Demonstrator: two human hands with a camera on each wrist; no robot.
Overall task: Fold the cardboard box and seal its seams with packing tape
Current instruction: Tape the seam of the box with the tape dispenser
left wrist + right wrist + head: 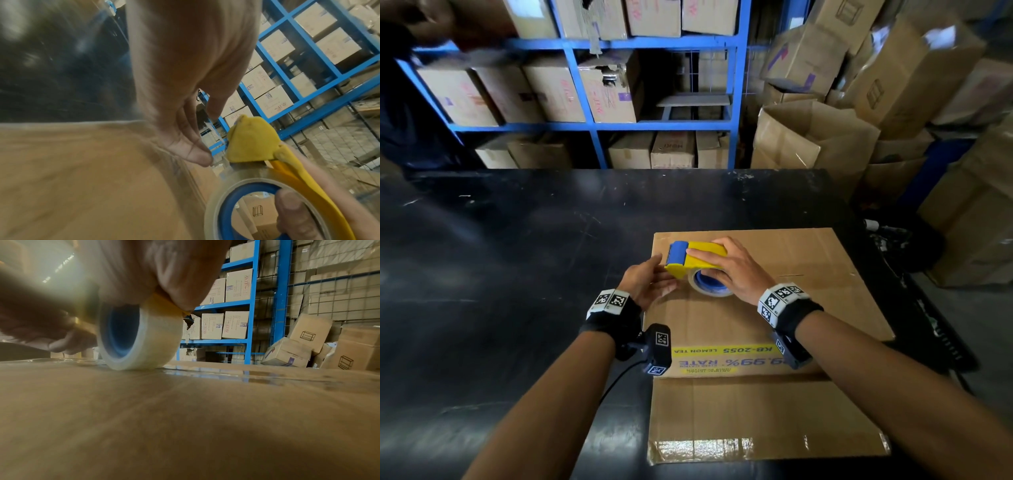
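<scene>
A flattened cardboard box (791, 308) lies on the black table (517, 257); a shiny tape strip (705, 448) covers its near edge. My right hand (729, 267) grips a yellow tape dispenser (702, 255) from above, and its clear tape roll (709, 286) rests on the cardboard. In the left wrist view the right thumb (292, 211) sits in the roll's blue core. My left hand (664, 272) is at the dispenser's blue-roller front, thumb above and fingers below. A thin clear tape end (216, 134) runs between them. In the right wrist view the roll (144, 340) touches the box (185, 418).
Blue shelving (592, 85) full of cartons stands behind the table. A loose pile of cartons (859, 102) fills the right side. Dark cables (928, 325) lie along the table's right edge. The table's left half is bare black surface.
</scene>
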